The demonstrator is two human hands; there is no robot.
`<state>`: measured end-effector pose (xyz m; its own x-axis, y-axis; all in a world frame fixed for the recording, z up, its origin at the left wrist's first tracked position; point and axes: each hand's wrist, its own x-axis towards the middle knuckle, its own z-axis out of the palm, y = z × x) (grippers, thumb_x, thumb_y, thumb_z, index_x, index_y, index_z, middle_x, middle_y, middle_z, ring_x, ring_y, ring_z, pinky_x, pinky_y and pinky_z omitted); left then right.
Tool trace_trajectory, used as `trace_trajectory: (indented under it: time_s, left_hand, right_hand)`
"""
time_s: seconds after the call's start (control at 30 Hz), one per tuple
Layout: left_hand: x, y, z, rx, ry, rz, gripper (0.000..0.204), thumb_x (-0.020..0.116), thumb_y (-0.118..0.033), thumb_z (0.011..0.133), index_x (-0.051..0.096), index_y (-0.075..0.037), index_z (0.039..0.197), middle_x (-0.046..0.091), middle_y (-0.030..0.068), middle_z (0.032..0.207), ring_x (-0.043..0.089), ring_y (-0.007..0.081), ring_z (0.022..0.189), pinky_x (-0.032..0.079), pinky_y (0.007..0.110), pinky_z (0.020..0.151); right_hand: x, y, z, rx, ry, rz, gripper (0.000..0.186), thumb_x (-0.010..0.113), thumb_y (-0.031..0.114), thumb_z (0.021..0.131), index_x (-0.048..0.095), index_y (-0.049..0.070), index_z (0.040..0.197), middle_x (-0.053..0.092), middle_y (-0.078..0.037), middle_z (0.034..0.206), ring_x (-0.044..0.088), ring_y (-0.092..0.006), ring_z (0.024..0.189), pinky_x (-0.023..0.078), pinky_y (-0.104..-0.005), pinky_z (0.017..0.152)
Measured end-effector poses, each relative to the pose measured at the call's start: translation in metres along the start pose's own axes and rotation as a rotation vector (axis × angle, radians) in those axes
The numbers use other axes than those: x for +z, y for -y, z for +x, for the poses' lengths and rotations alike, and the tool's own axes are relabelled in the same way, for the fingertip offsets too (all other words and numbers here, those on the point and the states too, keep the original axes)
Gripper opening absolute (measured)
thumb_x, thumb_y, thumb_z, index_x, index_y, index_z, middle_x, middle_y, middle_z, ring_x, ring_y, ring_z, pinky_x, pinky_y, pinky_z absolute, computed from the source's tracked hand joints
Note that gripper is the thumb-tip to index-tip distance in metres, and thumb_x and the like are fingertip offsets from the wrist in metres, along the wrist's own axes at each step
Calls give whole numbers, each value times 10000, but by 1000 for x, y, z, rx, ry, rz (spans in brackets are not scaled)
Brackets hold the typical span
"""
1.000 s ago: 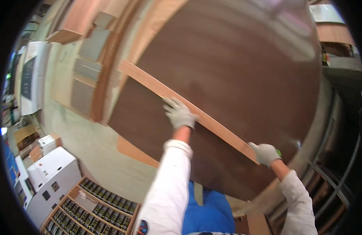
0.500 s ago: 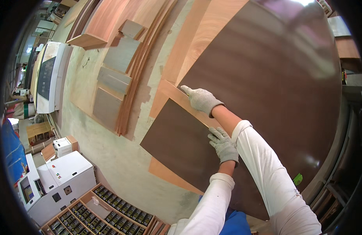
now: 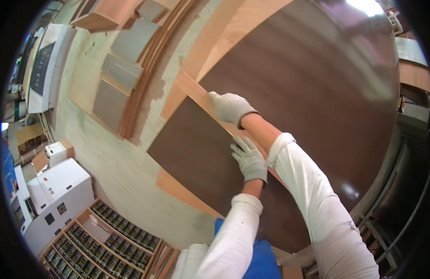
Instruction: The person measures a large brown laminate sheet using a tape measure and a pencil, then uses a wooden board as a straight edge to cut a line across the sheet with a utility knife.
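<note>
A long light-wood strip [image 3: 192, 88] lies slanting across dark brown sheets. My right hand [image 3: 232, 109], in a pale knit glove, is closed at the strip's upper part, knuckles up; whatever its fingers grip is hidden under them. Lower along the strip, my gloved left hand [image 3: 250, 160] lies with fingers stretched and slightly apart, touching the strip's near edge. On the left of the strip is the smaller part of the brown sheet [image 3: 191, 144]; the large glossy brown part [image 3: 317, 93] spreads to the right.
Light plywood [image 3: 219, 37] shows beneath the brown sheet. Beyond the pale floor lie grey panels [image 3: 133, 39] and long brown strips [image 3: 147, 67]. At lower left stand a white machine [image 3: 64, 186] and a wooden tray [image 3: 96, 216] of dark packs. A metal rack [image 3: 400, 186] is at right.
My right hand has slid a little down the strip toward my left hand. My left hand stays at about the same place on the strip. The whole view has shifted slightly.
</note>
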<state>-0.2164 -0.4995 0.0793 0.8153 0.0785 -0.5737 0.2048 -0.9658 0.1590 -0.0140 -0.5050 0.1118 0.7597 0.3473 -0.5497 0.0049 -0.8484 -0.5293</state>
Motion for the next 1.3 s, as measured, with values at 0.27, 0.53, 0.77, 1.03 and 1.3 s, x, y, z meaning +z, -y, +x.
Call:
trace_trajectory:
  time_s: [0.27, 0.53, 0.77, 1.03, 1.3]
  left_hand:
    - [43, 30, 8, -22, -315, 433, 1204, 868, -525, 753, 257, 38, 1624, 180, 352, 1677, 352, 512, 1498, 381, 520, 1179]
    - [13, -19, -13, 2, 48, 195, 1459, 963, -551, 622, 126, 87, 1634, 56, 378, 1692, 308, 541, 1516, 380, 515, 1204]
    - [33, -26, -13, 24, 57, 116, 1446, 975, -471, 670, 50, 66, 1643, -44, 388, 1688, 199, 557, 1550, 345, 497, 1240]
    - [37, -16, -11, 43, 50, 168, 1484, 967, -527, 655, 30, 85, 1630, -36, 424, 1666, 203, 594, 1528, 344, 511, 1242]
    - [11, -50, -30, 109, -6, 454, 1431, 852, -729, 674, 183, 133, 1600, 146, 447, 1632, 304, 545, 1511, 356, 496, 1228]
  right_hand:
    - [73, -80, -173, -16, 52, 49, 625, 558, 78, 962, 398, 110, 1566, 736, -233, 1078, 714, -422, 992, 565, -517, 841]
    - [120, -204, -396, 242, 257, -33, 704, 585, 65, 930, 369, 176, 1591, 732, -214, 1017, 731, -418, 922, 583, -521, 784]
    - [160, -273, -523, 352, 256, -66, 784, 591, 49, 912, 342, 272, 1621, 716, -217, 1052, 735, -412, 915, 585, -529, 764]
    - [196, -292, -589, 385, 215, -30, 771, 586, 24, 901, 354, 204, 1614, 691, -200, 988, 722, -404, 858, 572, -523, 753]
    - [127, -236, -511, 364, -150, 207, 646, 576, 75, 939, 425, 166, 1561, 709, -207, 1020, 711, -384, 946, 559, -520, 805]
